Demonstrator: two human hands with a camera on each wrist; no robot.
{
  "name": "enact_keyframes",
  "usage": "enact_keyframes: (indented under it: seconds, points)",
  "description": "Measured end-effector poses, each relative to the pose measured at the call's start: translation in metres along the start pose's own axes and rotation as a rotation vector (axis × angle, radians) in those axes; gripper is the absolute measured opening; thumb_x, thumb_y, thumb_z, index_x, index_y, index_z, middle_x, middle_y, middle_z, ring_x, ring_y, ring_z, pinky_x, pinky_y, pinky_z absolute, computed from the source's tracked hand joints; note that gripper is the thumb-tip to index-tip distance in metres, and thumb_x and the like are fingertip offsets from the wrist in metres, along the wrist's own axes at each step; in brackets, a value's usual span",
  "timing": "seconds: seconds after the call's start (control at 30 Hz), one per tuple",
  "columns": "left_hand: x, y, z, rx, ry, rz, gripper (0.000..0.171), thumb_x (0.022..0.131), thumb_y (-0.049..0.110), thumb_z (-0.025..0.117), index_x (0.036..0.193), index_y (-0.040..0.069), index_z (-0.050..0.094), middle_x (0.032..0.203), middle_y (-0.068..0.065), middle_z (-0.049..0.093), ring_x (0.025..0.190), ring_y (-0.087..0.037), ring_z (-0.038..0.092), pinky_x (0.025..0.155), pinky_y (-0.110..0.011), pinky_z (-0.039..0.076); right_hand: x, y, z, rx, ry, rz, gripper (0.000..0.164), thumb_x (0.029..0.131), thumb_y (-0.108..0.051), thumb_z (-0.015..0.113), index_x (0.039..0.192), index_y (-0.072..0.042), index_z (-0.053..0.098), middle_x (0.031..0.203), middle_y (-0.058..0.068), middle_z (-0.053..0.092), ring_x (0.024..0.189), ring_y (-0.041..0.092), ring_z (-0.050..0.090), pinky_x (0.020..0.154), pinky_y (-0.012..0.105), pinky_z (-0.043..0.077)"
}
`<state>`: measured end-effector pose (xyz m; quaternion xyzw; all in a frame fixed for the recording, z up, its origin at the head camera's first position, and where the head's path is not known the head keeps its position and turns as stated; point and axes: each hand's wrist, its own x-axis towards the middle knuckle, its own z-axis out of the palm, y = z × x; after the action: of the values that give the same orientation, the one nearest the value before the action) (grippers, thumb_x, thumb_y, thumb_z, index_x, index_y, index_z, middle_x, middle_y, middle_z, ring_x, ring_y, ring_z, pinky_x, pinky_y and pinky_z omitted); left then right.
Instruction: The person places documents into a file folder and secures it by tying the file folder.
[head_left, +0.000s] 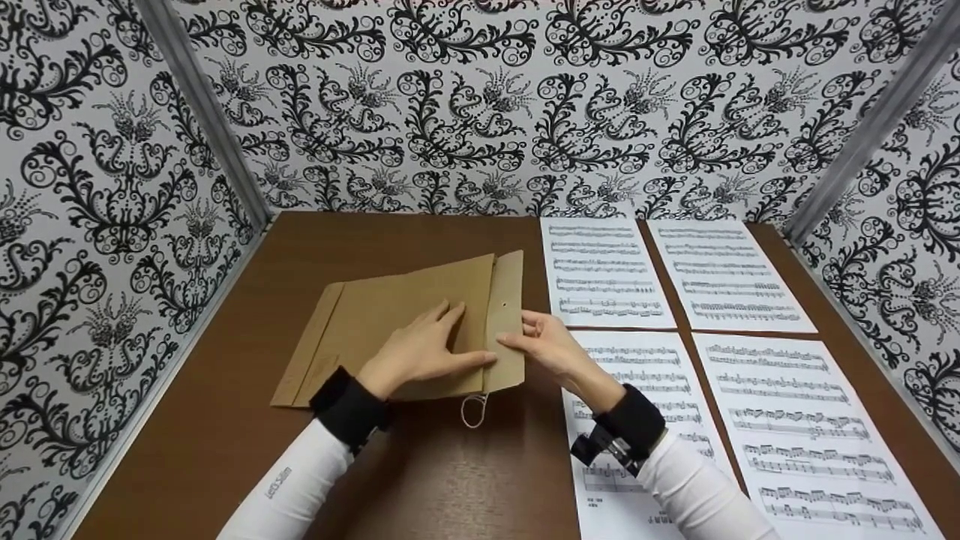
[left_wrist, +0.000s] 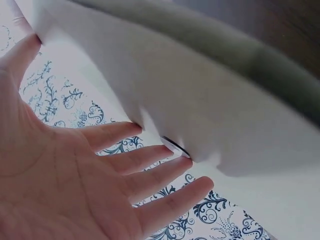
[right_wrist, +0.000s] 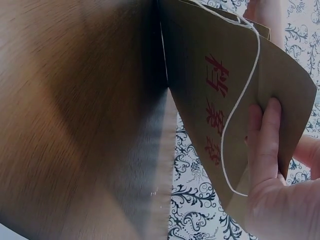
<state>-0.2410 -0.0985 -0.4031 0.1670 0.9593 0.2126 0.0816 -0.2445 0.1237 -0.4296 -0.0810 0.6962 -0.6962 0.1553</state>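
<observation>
A brown kraft paper document envelope (head_left: 397, 304) lies at an angle on the table, its flap (head_left: 508, 281) folded out to the right. My left hand (head_left: 416, 349) rests on the envelope with fingers spread, thumb reaching to the base of the flap. With the thumb above and fingers underneath, my right hand (head_left: 551, 349) pinches the flap's outer edge. A white string (head_left: 473, 412) loops out below the flap. The right wrist view shows red characters (right_wrist: 217, 75) on the envelope's underside, which is tilted up from the table. Straight fingers (left_wrist: 165, 197) touch the paper in the left wrist view.
Several sheets of printed music (head_left: 607, 274) lie in two columns on the right of the brown table (head_left: 465, 480), the nearer left one partly under my right forearm. Patterned walls (head_left: 465, 112) enclose the back and both sides.
</observation>
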Motion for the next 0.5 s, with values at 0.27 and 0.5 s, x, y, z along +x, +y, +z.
enact_keyframes:
  seconds: [0.27,0.5]
  points:
    - [0.002,0.013,-0.009,0.014,-0.041,0.006,0.09,0.091,0.058,0.064,0.161,0.012,0.033,0.168,-0.019,0.031,0.153,-0.041,0.037,0.117,-0.067,0.037,0.001,0.002,0.0,0.007,-0.026,-0.027,0.055,0.096,0.001,0.061,0.145,0.015,0.044,0.133,0.031,0.064,0.091,0.007,0.074,0.086,0.025,0.062]
    - [0.003,0.03,-0.013,0.092,0.014,0.003,0.078,0.09,0.046,0.066,0.156,0.01,0.043,0.162,-0.019,0.042,0.142,-0.045,0.05,0.11,-0.068,0.044,0.004,0.004,0.001,0.012,-0.035,-0.035,0.055,0.095,0.001,0.061,0.145,0.015,0.043,0.133,0.03,0.065,0.091,0.006,0.074,0.087,0.025,0.062]
